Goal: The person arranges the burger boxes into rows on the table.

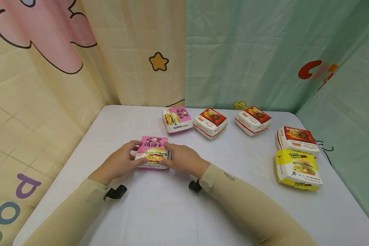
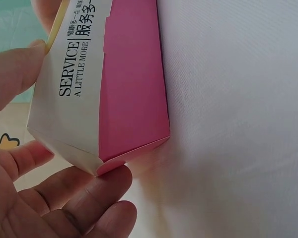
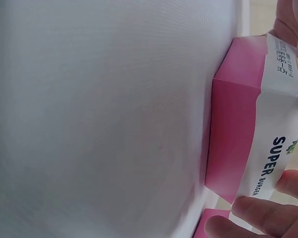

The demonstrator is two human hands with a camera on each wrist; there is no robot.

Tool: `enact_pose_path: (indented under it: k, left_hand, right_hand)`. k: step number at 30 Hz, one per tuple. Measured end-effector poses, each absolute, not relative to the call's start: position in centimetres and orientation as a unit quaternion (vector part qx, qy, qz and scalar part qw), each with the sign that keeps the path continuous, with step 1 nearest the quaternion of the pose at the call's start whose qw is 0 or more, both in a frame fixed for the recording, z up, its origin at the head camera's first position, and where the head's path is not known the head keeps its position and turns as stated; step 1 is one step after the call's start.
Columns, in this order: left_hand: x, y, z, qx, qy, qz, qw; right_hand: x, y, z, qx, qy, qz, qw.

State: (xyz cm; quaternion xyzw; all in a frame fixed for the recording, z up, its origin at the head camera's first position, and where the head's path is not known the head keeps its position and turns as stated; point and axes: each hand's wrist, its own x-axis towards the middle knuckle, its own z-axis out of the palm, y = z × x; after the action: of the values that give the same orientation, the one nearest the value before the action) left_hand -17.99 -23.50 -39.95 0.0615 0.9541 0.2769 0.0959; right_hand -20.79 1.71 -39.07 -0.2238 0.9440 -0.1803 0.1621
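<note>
Curtain (image 1: 227,51): cream and pale green cloth hung behind the back pink box (image 1: 177,119), with an orange star (image 1: 158,62) printed above that box and slightly left.
Table (image 1: 160,212): its white cover spread under the back pink box and well out in front of it.
Held pink box (image 1: 153,151): it was in front of the back pink box and a little to the left, burger picture upward, "SUPER BURGER" on its right side.
Left hand (image 1: 121,160): it gripped the held pink box by the left side, thumb at the front edge.
Right hand (image 1: 184,159): it gripped the opposite side, thumb likewise at the front.
Red-topped boxes: one (image 1: 210,123) was just right of the back pink box, another (image 1: 253,120) farther right, a third (image 1: 298,140) well right and nearer the person.
Yellow box (image 1: 299,169): it lay well right of the back pink box and much nearer the person.
Sleeves (image 1: 249,201): both were beige, in front of the back pink box.
</note>
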Motion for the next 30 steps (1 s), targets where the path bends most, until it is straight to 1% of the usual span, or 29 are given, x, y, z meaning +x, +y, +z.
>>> enact_pose_path:
  k: [12, 18, 30]
  left_hand:
    - [-18.0, -23.4, -39.7, 0.076, 0.949, 0.287, 0.102]
    - [-18.0, -23.2, -39.7, 0.064, 0.945, 0.299, 0.116]
    - [-18.1, -22.8, -39.8, 0.067, 0.939, 0.311, 0.128]
  right_hand:
    - [-20.7, 2.0, -38.9, -0.214, 0.945, -0.182, 0.166]
    - [-20.7, 2.3, -38.7, -0.213, 0.941, -0.2, 0.171]
    - [-20.9, 3.1, -38.8, -0.232, 0.923, -0.251, 0.174]
